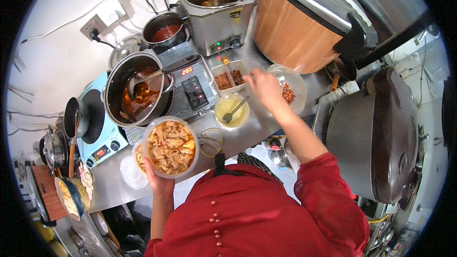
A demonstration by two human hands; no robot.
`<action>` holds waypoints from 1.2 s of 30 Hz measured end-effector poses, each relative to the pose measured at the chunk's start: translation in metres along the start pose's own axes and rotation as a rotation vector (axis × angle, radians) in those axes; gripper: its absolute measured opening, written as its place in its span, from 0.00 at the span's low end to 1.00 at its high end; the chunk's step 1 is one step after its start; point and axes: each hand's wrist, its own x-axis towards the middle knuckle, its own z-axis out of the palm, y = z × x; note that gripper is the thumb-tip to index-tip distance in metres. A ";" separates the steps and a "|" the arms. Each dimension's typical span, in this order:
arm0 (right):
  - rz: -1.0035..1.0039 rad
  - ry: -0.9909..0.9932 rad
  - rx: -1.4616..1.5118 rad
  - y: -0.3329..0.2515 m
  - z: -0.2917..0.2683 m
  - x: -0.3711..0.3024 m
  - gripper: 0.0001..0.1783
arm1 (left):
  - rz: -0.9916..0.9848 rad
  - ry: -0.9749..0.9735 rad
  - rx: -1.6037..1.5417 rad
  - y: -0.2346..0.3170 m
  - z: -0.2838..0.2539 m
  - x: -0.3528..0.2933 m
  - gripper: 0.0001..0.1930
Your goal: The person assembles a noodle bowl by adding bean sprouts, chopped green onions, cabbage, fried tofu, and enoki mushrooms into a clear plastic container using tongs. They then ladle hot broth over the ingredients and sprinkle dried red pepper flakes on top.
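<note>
My left hand (159, 179) grips the side of a round clear plastic tub (172, 147) filled with chunks of meat in reddish oil. Part of a second tub of similar food (138, 158) shows at its left edge. My right hand (264, 86) hovers beside a white two-part container (228, 77) that holds brown crumbly seasoning. Its fingers are bent together in a pinch; anything between them is too small to make out. Just right of that hand sits a clear bowl (299, 85) with peanuts. A bowl of pale yellow liquid (232, 110) with a dark spoon stands nearer to me.
A pot of dark red stew (114, 83) with a ladle stands by an induction cooker (193, 90). Behind are a smaller pot (164, 31) and a steel warmer (221, 24). A large wood-patterned cooker (295, 26) and a big grey one (352, 135) flank the right side.
</note>
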 end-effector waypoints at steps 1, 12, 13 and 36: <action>0.014 -0.021 -0.002 0.000 0.001 -0.019 0.16 | -0.003 -0.046 -0.038 -0.001 -0.001 0.001 0.38; 0.064 0.086 -0.084 0.038 0.010 -0.081 0.10 | -0.037 -0.032 -0.016 0.003 -0.003 0.007 0.36; 0.004 0.105 -0.019 0.035 0.010 -0.082 0.08 | -0.058 0.038 -0.030 0.003 -0.003 0.009 0.36; -0.110 -0.049 0.150 -0.016 0.042 -0.075 0.08 | 0.007 -0.024 0.010 0.005 0.002 0.008 0.35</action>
